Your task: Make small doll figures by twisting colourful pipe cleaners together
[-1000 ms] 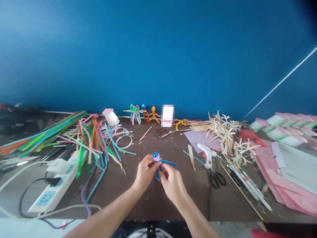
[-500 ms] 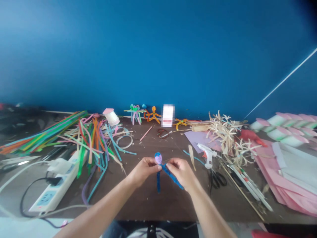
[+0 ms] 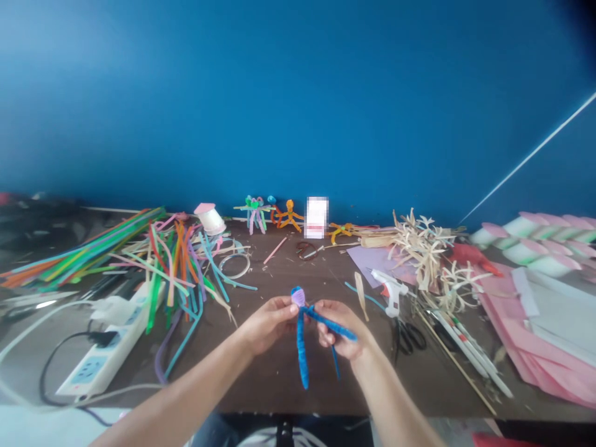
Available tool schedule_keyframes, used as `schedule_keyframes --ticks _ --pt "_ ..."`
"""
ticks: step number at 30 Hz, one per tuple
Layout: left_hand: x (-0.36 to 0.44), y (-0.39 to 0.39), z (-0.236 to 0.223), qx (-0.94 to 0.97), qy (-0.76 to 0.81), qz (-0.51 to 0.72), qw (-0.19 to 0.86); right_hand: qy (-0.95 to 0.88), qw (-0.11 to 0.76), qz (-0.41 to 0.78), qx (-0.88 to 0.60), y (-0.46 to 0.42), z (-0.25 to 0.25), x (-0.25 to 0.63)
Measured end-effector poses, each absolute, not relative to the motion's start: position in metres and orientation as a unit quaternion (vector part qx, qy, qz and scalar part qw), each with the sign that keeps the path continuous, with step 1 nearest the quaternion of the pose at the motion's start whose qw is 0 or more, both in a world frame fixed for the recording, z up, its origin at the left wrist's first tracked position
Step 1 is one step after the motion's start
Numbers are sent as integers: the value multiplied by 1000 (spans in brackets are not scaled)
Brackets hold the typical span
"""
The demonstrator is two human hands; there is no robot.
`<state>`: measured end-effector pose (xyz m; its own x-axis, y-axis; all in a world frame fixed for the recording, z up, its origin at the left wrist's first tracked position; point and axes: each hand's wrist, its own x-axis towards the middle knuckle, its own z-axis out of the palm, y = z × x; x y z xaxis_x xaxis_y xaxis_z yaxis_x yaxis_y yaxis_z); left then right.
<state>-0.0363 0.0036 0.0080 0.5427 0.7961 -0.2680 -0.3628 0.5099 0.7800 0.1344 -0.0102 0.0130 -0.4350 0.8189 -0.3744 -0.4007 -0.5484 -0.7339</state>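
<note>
Between my hands, above the front middle of the table, is a pipe-cleaner figure [image 3: 302,347] with a purple-and-blue head and long blue limbs. My left hand [image 3: 275,318] pinches it just below the head. The fingers of my right hand [image 3: 342,326] are closed around a blue limb that slants down to the right. A thinner blue strand [image 3: 336,363] hangs beneath the right hand. One thick blue limb dangles straight down between the hands.
Left lie bundled pipe cleaners [image 3: 179,261] and a white power strip [image 3: 109,351] with cables. Finished orange figures [image 3: 290,217] stand by the wall. To the right are a glue gun [image 3: 392,295], black-handled scissors [image 3: 410,337], dried-leaf flowers [image 3: 421,248] and pink paper [image 3: 516,341].
The figure has turned, so its blue limbs now show longer and hang lower. My right hand has rolled over, and a thin blue strand has appeared below it.
</note>
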Motion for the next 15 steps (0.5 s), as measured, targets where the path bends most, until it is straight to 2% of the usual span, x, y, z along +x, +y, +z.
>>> schedule_keyframes --ticks 10,15 --pt "-37 11 19 310 349 276 840 -327 349 788 -389 -7 13 142" --pt "-33 10 17 318 317 310 838 -301 368 805 -354 -11 7 137"
